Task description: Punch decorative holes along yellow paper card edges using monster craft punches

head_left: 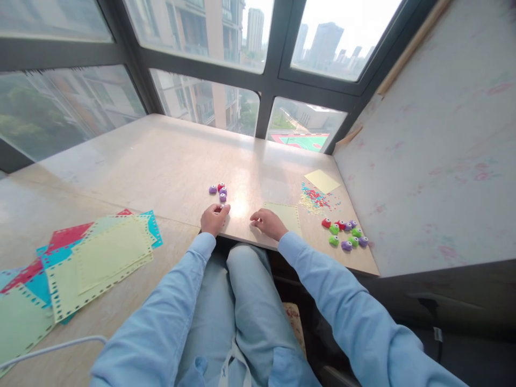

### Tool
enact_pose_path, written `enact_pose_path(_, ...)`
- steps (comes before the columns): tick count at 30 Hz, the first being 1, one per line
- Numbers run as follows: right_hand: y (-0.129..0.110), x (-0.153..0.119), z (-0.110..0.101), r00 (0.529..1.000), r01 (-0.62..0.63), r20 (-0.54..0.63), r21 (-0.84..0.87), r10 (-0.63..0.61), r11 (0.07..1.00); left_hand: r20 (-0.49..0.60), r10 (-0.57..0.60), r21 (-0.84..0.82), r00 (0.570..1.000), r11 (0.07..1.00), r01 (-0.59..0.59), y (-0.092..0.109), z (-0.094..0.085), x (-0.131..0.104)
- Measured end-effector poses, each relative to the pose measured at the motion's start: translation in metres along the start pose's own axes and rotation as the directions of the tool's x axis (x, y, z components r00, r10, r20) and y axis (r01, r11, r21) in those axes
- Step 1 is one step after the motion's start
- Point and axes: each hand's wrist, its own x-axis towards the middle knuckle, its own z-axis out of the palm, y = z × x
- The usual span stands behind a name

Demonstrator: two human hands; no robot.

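My left hand (215, 219) rests at the table's front edge, its fingers curled round a small object that is mostly hidden. Just beyond it stand a few purple pieces (213, 189) and a red piece (220, 186), each with a white eye-like spot. My right hand (268, 222) is over the table at the left side of a pale yellow sheet (288, 216) with holes along its edges. Its fingers are bent, and whether anything is between them cannot be made out.
Several red, green (334, 241) and purple pieces lie at the right. Behind them are paper bits (314, 198) and a plain yellow sheet (322, 181). Punched coloured sheets (108, 250) overlap at the left, near a white cable (60, 346). Windows and a wall border the table.
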Motion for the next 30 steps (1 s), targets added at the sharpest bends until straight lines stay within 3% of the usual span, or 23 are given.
enact_pose_path(7, -0.028, 0.017, 0.01, 0.994, 0.007, 0.105, -0.156, 0.01, 0.988, 0.021, 0.003, 0.037, 1.0, 0.999, -0.004, 0.004, -0.002, 0.0)
enact_pose_path(20, -0.024, 0.021, 0.019, 0.99, 0.088, 0.136, -0.324, -0.046, 0.942, 0.02, 0.035, 0.064, 0.999, 0.997, -0.036, 0.0, -0.002, -0.001)
enact_pose_path(23, -0.016, 0.019, 0.017, 0.997, 0.047, 0.063, -0.231, -0.033, 0.972, 0.015, 0.046, 0.065, 0.999, 0.997, -0.047, 0.0, -0.002, -0.001)
enact_pose_path(26, -0.001, 0.014, 0.003, 0.996, -0.084, -0.042, 0.014, 0.084, 0.996, 0.02, 0.04, 0.057, 0.999, 0.997, -0.042, 0.001, -0.003, -0.002)
enact_pose_path(28, 0.013, 0.009, -0.013, 0.972, -0.208, -0.055, 0.264, 0.23, 0.942, 0.018, 0.037, 0.056, 0.999, 0.998, -0.038, 0.002, -0.003, -0.003)
enact_pose_path(30, 0.029, 0.001, -0.034, 0.936, -0.304, 0.004, 0.512, 0.351, 0.804, 0.011, 0.043, 0.065, 0.999, 0.997, -0.044, 0.003, -0.004, -0.004)
